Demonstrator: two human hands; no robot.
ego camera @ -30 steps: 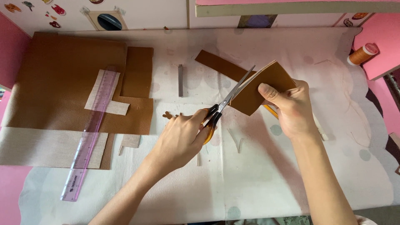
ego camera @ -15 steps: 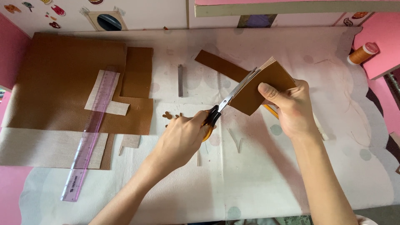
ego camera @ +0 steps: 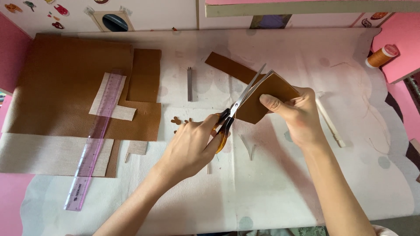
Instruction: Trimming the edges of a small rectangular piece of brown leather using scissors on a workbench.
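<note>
My left hand (ego camera: pixel 192 146) grips the amber handles of a pair of scissors (ego camera: pixel 238 105). The steel blades point up and to the right and close along the left edge of a folded brown leather piece (ego camera: pixel 271 94). My right hand (ego camera: pixel 297 116) pinches that piece from the right, thumb on top, and holds it above the table. A brown leather strip (ego camera: pixel 227 65) lies on the table behind the blades. Tiny brown offcuts (ego camera: pixel 177 120) lie just left of the scissor handles.
A large brown leather sheet (ego camera: pixel 61 83) with a cut-out lies at the left, a clear purple ruler (ego camera: pixel 94 137) across it. A small metal bar (ego camera: pixel 190 84) lies mid-table. An orange thread spool (ego camera: pixel 380 56) stands at the far right, a white stick (ego camera: pixel 330 122) beside my right hand.
The scissor blades have closed slightly along the edge of the leather piece. Both hands stay in nearly the same place.
</note>
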